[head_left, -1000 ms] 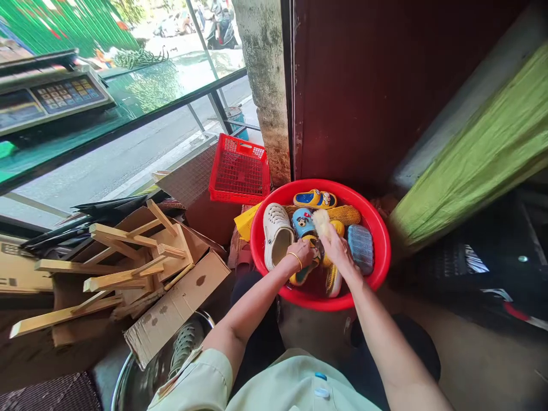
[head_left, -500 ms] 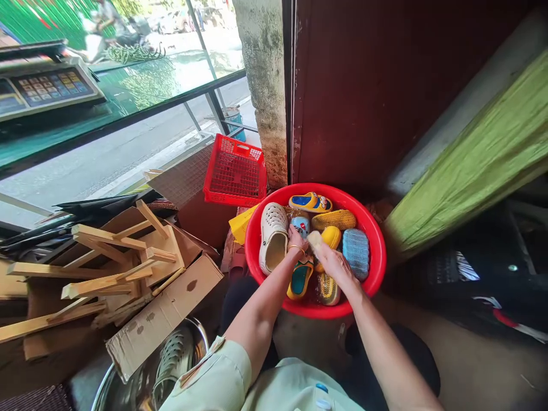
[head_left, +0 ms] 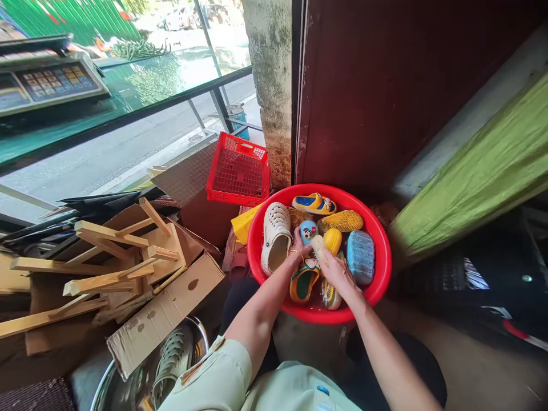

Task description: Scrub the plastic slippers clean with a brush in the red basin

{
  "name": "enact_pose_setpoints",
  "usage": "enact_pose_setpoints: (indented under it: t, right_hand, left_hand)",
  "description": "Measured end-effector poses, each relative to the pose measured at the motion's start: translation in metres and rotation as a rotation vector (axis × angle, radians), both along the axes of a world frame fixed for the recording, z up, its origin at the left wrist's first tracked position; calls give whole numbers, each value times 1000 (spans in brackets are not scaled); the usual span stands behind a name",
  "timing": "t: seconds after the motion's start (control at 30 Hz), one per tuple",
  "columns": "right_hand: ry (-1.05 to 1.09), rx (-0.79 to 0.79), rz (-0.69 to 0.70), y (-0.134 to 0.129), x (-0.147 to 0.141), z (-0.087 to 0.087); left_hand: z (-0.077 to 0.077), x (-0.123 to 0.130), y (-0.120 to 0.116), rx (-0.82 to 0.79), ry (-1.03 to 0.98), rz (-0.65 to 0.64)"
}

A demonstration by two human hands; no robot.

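Both of my hands are inside a red plastic basin (head_left: 382, 251) of shoes. My left hand (head_left: 302, 245) is closed on a light blue child's slipper (head_left: 307, 230) with a cartoon figure on it. My right hand (head_left: 339, 272) grips a cream scrubbing brush (head_left: 317, 245), its head close beside that slipper. A large off-white clog (head_left: 276, 228) lies to the left. Around my hands are a yellow-and-blue slipper (head_left: 314, 202), an upturned yellow slipper (head_left: 342, 221), a yellow clog (head_left: 333, 241), a yellow-and-green slipper (head_left: 305, 281) and a light blue ribbed piece (head_left: 360, 257).
Behind the basin stands a red plastic crate (head_left: 240, 171). Upturned wooden stools (head_left: 128, 251) and a cardboard flap (head_left: 166, 311) are piled at left. Below them, a metal basin (head_left: 100, 388) holds a grey-green clog (head_left: 173, 354). Green cloth (head_left: 479, 154) hangs at right.
The blue slipper has turned so its cartoon figure shows more clearly. The brush and right hand have shifted slightly, and the yellow-and-green slipper has tilted. The whole view has moved a little.
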State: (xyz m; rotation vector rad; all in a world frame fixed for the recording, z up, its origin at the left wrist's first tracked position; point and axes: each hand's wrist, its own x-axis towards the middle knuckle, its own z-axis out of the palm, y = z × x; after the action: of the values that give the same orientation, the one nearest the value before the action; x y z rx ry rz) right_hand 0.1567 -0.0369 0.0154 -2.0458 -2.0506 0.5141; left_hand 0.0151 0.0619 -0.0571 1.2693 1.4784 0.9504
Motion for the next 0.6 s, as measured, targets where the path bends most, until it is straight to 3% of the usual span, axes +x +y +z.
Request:
enact_pose_setpoints:
  t: [0.13,0.23,0.3,0.47,0.6]
  right_hand:
    - [0,148,-72,35,-1,16]
    - [-35,163,-87,55,-12,27]
    - [-44,144,-63,46,-16,26]
    - [-49,107,-9,-14,-4,8]
    - [-23,184,-46,-15,6,16]
  left_hand:
    - [10,-1,-4,40,268,-66]
    - [20,-1,-7,86,406,-98]
    - [23,-2,-10,106,426,-98]
    - [20,-5,-20,184,370,-125]
    - [20,-9,-30,231,278,-133]
